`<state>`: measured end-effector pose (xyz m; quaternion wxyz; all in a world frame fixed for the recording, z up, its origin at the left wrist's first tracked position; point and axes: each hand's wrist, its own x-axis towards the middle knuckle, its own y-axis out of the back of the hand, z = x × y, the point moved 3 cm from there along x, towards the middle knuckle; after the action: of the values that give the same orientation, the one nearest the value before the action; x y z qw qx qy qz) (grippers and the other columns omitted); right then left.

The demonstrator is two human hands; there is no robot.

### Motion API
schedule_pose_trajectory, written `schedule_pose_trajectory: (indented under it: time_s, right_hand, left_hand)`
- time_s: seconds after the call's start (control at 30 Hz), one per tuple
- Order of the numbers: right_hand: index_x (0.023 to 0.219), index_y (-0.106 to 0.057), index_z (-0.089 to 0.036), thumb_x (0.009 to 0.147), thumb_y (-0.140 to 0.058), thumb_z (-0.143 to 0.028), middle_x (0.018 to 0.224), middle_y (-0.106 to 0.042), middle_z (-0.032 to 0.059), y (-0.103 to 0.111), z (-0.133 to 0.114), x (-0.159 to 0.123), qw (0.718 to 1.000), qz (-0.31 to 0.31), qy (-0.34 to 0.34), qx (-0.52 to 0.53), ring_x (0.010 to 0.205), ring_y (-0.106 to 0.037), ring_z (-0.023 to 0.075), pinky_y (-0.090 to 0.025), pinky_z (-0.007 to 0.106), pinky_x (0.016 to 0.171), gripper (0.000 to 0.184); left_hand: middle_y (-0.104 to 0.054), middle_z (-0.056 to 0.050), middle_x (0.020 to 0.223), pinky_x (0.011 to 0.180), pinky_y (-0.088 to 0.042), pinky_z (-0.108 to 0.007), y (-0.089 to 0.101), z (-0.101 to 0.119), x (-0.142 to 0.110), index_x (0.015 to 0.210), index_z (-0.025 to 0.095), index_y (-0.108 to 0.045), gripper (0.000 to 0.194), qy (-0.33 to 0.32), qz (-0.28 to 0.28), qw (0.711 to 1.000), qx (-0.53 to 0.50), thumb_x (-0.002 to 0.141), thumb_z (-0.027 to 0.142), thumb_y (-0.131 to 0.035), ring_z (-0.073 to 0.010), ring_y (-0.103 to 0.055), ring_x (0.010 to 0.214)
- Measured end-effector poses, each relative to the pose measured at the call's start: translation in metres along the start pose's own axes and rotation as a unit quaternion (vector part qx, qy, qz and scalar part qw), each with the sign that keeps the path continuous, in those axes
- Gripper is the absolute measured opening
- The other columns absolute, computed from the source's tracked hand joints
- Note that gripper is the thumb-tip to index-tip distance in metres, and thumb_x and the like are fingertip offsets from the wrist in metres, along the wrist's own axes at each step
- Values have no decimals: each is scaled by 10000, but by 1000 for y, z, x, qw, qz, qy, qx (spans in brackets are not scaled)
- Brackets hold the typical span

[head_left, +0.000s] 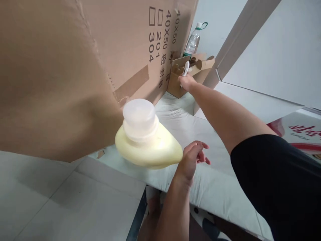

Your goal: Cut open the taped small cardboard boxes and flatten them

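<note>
In the upper middle, my right hand is closed around a slim white tool, pen-like in shape; its exact kind is not clear. The hand is in front of a small brown carton with raised flaps. Lower down, my left hand has its fingers apart and loosely bent, holding nothing I can see. Close to the camera, a pale yellow, rounded container with a translucent whitish cap overlaps the edge of my left hand. What supports it does not show.
A large cardboard box with printed lettering fills the left and upper side. Behind the small carton stands a clear water bottle. A pale cloth-covered surface runs below my arms. A red and white package lies at right; floor tiles show lower left.
</note>
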<state>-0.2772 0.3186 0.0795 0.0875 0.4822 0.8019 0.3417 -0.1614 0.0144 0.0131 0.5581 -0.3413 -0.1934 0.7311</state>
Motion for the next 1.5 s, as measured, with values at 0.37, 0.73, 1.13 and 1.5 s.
schedule_pose_trajectory:
  time_s: [0.37, 0.73, 1.13, 1.5]
  right_hand:
    - [892, -698, -216, 761, -594, -287, 1035, -695, 42, 76, 8, -152, 992, 22, 11, 123, 1103, -622, 255, -502, 476, 1071, 182]
    - [798, -755, -222, 965, -503, -320, 858, -763, 64, 237, 77, -475, 962, 53, 162, 215, 753, -679, 212, -505, 375, 732, 317]
    - [747, -613, -221, 926, -448, -209, 956, -786, 64, 294, 64, -527, 971, -199, 135, -11, 802, -722, 225, -480, 436, 825, 243]
    - [1160, -762, -355, 959, -487, -444, 1354, -701, 90, 305, 62, -545, 986, -136, 81, 47, 1262, -659, 354, -551, 521, 1051, 352]
  left_hand:
    - [-571, 9, 681, 692, -444, -307, -21, 7, -38, 888, 208, -653, 157, -306, 75, 930, 190, 899, 332, -557, -159, -554, 675]
    - [-692, -66, 1148, 997, -509, -406, -56, 14, -52, 1030, 224, -731, 255, -487, 169, 769, 378, 859, 389, -638, -247, -635, 1161]
    - [-739, -1, 896, 804, -592, -347, -94, -28, -19, 922, 228, -746, 288, -402, 57, 821, 402, 702, 130, -587, -177, -708, 847]
    - [-656, -104, 1110, 1045, -460, -562, -84, -9, -27, 806, 255, -857, 323, -425, -85, 774, 461, 664, 214, -570, -328, -582, 1082]
